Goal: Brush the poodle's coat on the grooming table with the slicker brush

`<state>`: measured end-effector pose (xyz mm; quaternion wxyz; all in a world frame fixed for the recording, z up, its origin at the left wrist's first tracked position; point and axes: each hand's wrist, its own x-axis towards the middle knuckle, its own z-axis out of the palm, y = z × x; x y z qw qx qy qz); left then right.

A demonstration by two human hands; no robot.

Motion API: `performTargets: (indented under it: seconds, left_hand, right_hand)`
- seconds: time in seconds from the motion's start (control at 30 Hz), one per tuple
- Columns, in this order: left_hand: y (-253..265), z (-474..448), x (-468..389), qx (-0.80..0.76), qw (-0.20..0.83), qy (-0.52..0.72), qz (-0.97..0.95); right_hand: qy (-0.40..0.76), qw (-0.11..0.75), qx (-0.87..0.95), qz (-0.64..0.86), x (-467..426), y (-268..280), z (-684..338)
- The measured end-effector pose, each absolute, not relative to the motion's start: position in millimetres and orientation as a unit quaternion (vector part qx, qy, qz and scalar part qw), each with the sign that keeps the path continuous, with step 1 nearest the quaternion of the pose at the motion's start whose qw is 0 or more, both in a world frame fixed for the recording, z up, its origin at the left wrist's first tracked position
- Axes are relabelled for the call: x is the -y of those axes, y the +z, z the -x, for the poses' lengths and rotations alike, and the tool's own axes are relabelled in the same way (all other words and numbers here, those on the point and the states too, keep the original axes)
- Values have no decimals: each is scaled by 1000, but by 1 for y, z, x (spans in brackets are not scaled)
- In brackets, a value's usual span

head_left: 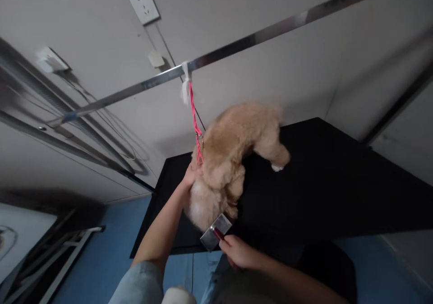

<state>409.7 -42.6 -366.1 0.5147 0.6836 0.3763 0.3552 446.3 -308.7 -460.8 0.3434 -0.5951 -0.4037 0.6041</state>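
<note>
A curly, light-tan dog (230, 137) stands on a black table (324, 191), its head lowered toward me. My left hand (192, 174) grips the dog at the side of the neck, fingers partly lost in the fur. In my right hand (238, 251) is the dark red handle of a slicker brush (216, 232). The brush's flat metal back faces me, and its head lies against the fur of the dog's head; its bristles are hidden. A twisted pink grooming loop (194, 114) runs from the dog's neck up to the bar.
A metal bar (237, 47) crosses above the table, with a white cloth tie (186, 83) around it. Wall sockets (143, 4) and cables are at the upper left. A folded metal frame (67, 263) stands on the blue floor (125, 218) at the left.
</note>
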Motion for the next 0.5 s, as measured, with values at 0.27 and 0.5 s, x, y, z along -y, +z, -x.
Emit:
performTargets:
  seconds: [0.27, 0.5]
  left_hand:
    - [-413, -441, 58, -451, 502, 332, -659]
    - [-427, -455, 76, -454, 467, 278, -706]
  right_hand:
    - [435, 485, 347, 674, 270, -418, -489]
    - [545, 396, 327, 663, 384, -471, -441]
